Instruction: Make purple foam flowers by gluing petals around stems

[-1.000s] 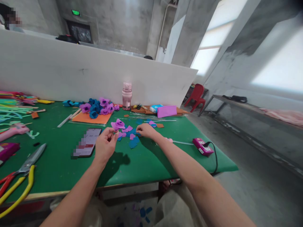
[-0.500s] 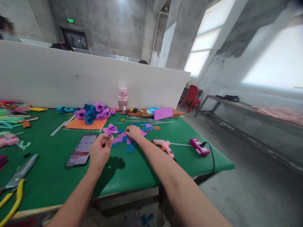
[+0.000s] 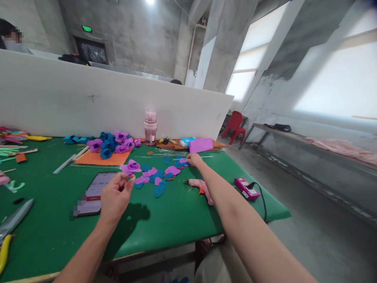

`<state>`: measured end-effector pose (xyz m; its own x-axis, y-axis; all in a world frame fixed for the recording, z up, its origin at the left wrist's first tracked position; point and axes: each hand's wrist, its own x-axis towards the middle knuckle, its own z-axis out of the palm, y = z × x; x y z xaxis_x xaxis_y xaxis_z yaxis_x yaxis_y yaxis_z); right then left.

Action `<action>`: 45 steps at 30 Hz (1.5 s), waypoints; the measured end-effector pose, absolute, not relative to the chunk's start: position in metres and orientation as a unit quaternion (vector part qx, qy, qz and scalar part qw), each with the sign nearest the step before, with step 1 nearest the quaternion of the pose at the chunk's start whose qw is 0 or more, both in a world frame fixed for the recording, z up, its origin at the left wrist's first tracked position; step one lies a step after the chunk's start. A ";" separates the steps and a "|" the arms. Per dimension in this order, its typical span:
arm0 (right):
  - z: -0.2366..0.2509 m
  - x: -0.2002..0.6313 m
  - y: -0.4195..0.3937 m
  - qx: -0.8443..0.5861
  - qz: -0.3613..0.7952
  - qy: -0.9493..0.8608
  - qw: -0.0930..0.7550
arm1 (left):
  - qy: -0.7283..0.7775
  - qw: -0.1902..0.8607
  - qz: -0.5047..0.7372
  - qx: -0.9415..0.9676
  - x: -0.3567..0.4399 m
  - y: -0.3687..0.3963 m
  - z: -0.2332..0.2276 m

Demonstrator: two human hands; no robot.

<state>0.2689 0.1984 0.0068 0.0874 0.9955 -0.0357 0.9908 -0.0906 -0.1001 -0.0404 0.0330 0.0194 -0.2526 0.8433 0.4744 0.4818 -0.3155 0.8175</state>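
Walls: bare grey concrete, green exit sign over a dark doorway | Divider: white partition behind the green desk | Right: bright windows (overexposed), long bench, red plastic chair | Floor: grey concrete.

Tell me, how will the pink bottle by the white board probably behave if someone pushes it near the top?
The pink bottle stands upright, tall and narrow on the green table, so a push near its top would probably tip it rather than slide it. Its rounded body suggests it might roll once down. How full it is cannot be seen, so its weight is uncertain.
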 end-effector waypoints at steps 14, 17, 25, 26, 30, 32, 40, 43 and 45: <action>0.009 0.274 0.209 -0.717 0.112 -0.681 0.097 | 0.556 0.177 0.534 0.612 -0.033 0.031 0.020; 0.008 0.277 0.211 -0.710 0.149 -0.676 0.128 | 0.558 0.177 0.533 0.611 -0.034 0.031 0.019; 0.007 0.283 0.205 -0.688 0.263 -0.633 0.239 | 0.547 0.192 0.539 0.611 -0.037 0.034 0.015; 0.008 0.283 0.202 -0.685 0.274 -0.625 0.253 | 0.544 0.195 0.541 0.611 -0.037 0.034 0.015; 0.016 0.279 0.191 -0.673 0.310 -0.595 0.310 | 0.538 0.199 0.543 0.613 -0.036 0.034 0.015; 0.023 0.276 0.186 -0.664 0.323 -0.580 0.345 | 0.538 0.202 0.543 0.612 -0.036 0.034 0.015; 0.054 0.227 0.133 -0.541 0.447 -0.537 0.469 | 0.519 0.311 0.576 0.550 -0.030 0.036 0.015; 0.044 0.187 0.075 -0.447 0.525 -0.462 0.558 | 0.505 0.354 0.579 0.534 -0.020 0.029 0.018; 0.032 0.160 0.034 -0.368 0.595 -0.372 0.610 | 0.476 0.399 0.560 0.549 -0.010 0.020 0.019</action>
<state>0.1604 0.0344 0.0318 0.0150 0.9998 0.0160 -0.4534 0.0210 -0.8911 -0.0097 0.0202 0.0193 -0.0804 0.9687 0.2347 0.0761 -0.2288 0.9705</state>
